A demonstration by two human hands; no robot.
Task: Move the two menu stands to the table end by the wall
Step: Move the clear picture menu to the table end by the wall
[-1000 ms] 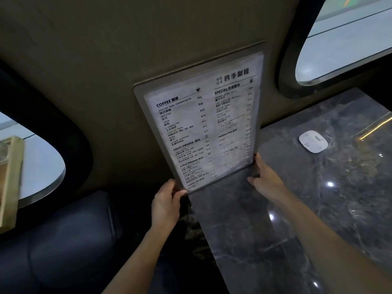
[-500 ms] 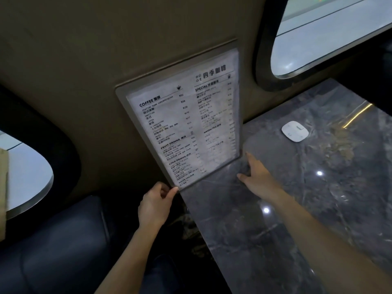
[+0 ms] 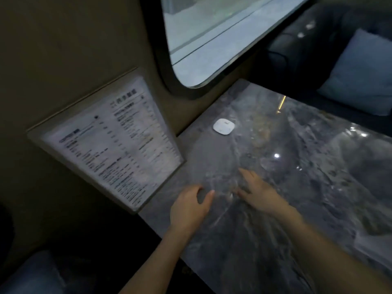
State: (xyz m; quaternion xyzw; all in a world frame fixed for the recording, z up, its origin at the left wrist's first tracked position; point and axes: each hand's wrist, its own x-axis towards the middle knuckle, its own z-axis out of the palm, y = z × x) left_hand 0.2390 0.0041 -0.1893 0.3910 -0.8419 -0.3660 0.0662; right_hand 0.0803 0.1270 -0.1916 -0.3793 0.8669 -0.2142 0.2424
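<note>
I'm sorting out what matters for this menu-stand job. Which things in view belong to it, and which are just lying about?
Part of the job:
- menu stand, standing against the wall
- marble table
- left hand and right hand, both empty over the table

Just lying about:
- white puck on the table
- blue cushion on the seat
- window

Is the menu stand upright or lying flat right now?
Upright: the menu stand stands on the table end against the wall, both hands off it.
</note>
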